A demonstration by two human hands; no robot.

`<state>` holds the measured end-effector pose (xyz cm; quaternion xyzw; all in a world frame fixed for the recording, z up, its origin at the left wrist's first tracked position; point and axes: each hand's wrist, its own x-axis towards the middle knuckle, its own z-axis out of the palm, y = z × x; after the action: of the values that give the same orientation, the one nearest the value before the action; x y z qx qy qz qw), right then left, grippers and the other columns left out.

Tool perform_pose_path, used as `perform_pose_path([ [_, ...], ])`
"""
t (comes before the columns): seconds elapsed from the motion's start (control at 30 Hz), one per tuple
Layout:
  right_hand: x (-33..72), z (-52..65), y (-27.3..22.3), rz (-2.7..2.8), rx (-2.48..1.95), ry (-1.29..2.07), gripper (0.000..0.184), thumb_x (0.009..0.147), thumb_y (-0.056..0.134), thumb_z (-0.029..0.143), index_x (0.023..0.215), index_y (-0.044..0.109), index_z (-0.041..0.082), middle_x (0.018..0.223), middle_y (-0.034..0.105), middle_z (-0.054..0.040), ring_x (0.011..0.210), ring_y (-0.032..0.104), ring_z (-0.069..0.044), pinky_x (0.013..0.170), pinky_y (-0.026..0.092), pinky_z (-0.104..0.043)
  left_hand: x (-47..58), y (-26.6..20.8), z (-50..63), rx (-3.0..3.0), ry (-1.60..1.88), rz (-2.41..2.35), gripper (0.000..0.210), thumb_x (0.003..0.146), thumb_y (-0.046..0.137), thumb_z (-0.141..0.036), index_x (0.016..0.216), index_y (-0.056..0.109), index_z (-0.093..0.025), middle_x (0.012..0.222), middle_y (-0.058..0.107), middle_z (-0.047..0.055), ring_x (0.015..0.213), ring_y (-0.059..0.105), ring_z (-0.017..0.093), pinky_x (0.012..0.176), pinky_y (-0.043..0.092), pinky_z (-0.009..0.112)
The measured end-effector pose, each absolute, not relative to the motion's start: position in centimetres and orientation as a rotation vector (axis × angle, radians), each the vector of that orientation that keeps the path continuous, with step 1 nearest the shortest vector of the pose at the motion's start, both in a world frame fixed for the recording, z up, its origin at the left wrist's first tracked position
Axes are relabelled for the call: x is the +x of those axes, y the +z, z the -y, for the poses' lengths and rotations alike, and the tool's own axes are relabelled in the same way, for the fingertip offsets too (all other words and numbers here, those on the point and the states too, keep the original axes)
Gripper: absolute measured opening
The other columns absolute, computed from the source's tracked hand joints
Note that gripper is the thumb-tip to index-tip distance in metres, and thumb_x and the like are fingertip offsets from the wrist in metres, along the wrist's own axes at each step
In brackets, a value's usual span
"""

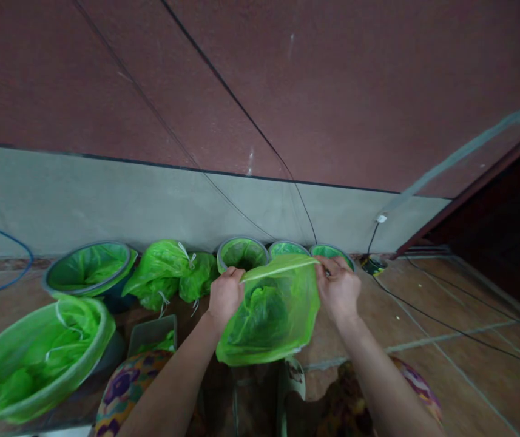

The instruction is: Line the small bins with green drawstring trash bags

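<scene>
A translucent green bag (297,312) hangs wide-mouthed in front of me, between my knees. My left hand (226,295) is closed on the left end of its far rim. At the right end of the same rim, my right hand (340,287) pinches the edge, so the rim is drawn straight between both hands. More crumpled green material shows darkly inside the bag. Whether a bin stands under it, I cannot tell. Just beyond the hands are three round green-lined bins, among them a left bin (243,243), partly hidden behind the bag and my hands.
On the left stand a large green-lined tub (100,358) and another lined bin (125,255). Tied green bags (159,273) with white strings lie by the wall. A small grey container (150,331) is near my left knee. Black cable (446,318) crosses the tiled floor at right.
</scene>
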<state>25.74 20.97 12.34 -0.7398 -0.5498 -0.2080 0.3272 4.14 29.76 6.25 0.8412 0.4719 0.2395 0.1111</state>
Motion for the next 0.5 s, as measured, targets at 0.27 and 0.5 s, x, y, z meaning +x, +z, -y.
perform_pose_path([
  [0.27,33.9,-16.7,15.0,1.082,-2.227,-0.704,0.035,0.085,0.048,0.033,0.1,0.074,0.017,0.084,0.069,-0.0107,0.067,0.058,-0.019,0.059,0.036,-0.028,2.0,6.2,-31.2,2.329,0.541,-1.577,0.034,0.079,0.048,-0.014,0.106,0.068,-0.02,0.107,0.069,0.008,0.095,0.065,0.021,0.085,0.047,0.029],
  [0.5,37.5,-14.1,14.1,1.035,-2.447,-0.36,0.036,0.079,0.048,0.029,0.1,0.075,0.018,0.065,0.068,-0.0105,0.054,0.058,-0.022,0.052,0.038,-0.032,-0.3,7.2,-34.0,1.908,0.609,-1.406,0.029,0.074,0.051,-0.019,0.094,0.072,-0.016,0.078,0.072,0.004,0.068,0.065,0.017,0.064,0.051,0.025],
])
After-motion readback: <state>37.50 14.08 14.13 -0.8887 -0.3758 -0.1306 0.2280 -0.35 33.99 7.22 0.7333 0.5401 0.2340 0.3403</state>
